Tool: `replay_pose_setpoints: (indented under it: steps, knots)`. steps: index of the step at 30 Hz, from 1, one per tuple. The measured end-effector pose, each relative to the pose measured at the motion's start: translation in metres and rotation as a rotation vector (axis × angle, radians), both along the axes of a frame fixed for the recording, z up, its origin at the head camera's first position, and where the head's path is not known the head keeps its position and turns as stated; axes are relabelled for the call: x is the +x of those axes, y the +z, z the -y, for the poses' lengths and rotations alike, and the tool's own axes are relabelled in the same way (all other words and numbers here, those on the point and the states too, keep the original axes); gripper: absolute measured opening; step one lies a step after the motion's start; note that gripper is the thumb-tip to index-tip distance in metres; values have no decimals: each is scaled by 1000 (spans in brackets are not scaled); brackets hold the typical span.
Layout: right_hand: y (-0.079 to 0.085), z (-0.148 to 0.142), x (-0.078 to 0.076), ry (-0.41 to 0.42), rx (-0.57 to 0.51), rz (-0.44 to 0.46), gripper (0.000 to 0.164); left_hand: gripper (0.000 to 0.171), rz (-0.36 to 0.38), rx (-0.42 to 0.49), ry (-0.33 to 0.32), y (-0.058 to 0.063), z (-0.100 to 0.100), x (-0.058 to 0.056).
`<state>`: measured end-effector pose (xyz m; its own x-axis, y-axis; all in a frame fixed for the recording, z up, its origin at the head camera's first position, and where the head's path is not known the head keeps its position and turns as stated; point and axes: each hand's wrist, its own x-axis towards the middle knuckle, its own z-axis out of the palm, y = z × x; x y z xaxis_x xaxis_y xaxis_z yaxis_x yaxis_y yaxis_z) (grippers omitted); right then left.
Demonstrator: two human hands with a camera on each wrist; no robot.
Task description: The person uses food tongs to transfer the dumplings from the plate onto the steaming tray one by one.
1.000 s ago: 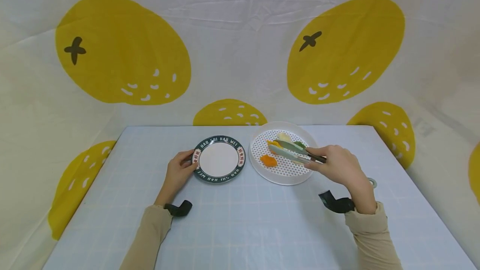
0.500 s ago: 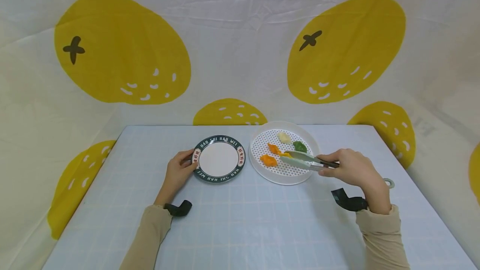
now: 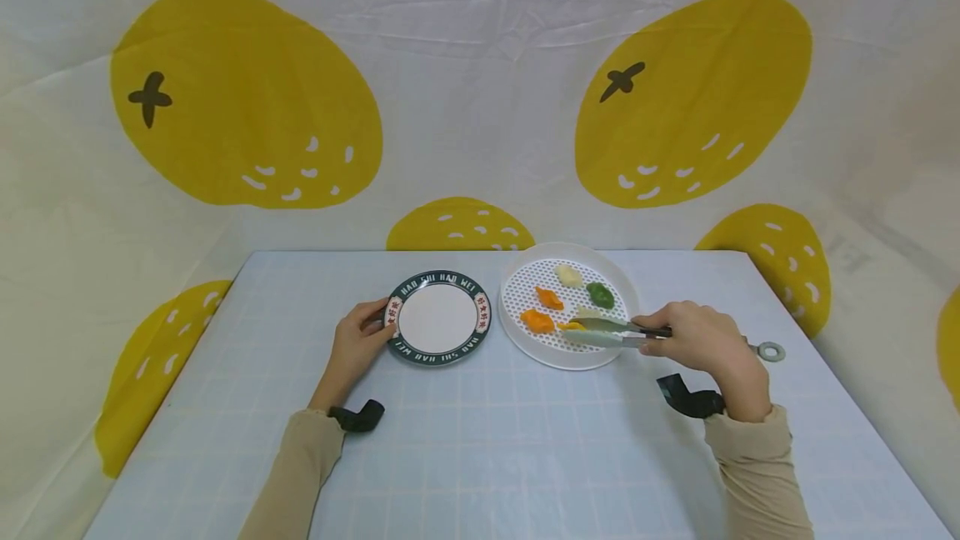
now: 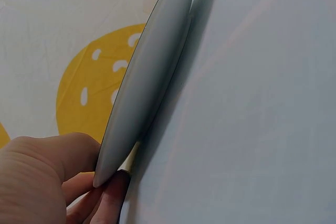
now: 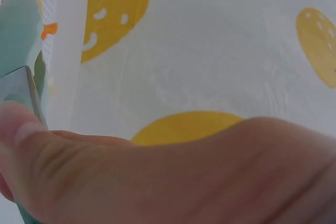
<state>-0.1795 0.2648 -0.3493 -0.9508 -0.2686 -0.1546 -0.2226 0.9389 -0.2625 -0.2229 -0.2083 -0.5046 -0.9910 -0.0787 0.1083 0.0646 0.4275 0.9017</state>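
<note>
My left hand (image 3: 356, 347) grips the left rim of a round plate (image 3: 437, 319) with a white centre and dark green lettered border. In the left wrist view the thumb lies on one face of the plate (image 4: 149, 72), with fingers behind its edge. My right hand (image 3: 701, 340) holds pale-green-tipped tongs (image 3: 595, 338) over a white perforated tray (image 3: 525, 345). A small yellow piece (image 3: 572, 326) shows at the tong tips, mostly hidden by them. Two orange dumpling-like pieces (image 3: 537, 321), a green one (image 3: 600, 295) and a cream one (image 3: 569, 276) lie in the tray.
A pale checked cloth (image 3: 465, 457) covers the table. White fabric with large yellow fruit prints (image 3: 480, 107) rises behind and at the sides. The tongs' ring end (image 3: 770, 351) sticks out to the right of the right hand.
The tongs first drew right and toward the near side of the tray, away from the upper orange piece, bringing the yellow piece along; they then shifted slightly back left. The left hand and plate stayed still.
</note>
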Motion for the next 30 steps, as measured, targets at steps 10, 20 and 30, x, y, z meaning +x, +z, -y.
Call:
replay_pose_setpoints:
  steps: [10, 20, 30]
  knots:
    - [-5, 3, -8, 1, 35, 0, 43, 51, -27, 6, -10, 3, 0, 2]
    - [1, 2, -15, 26, 33, 59, 45, 51, -19, 14, -5, 4, -2, 4]
    - [17, 15, -24, 28, 66, 129, 39, 51, -14, 22, 3, 4, -3, 4]
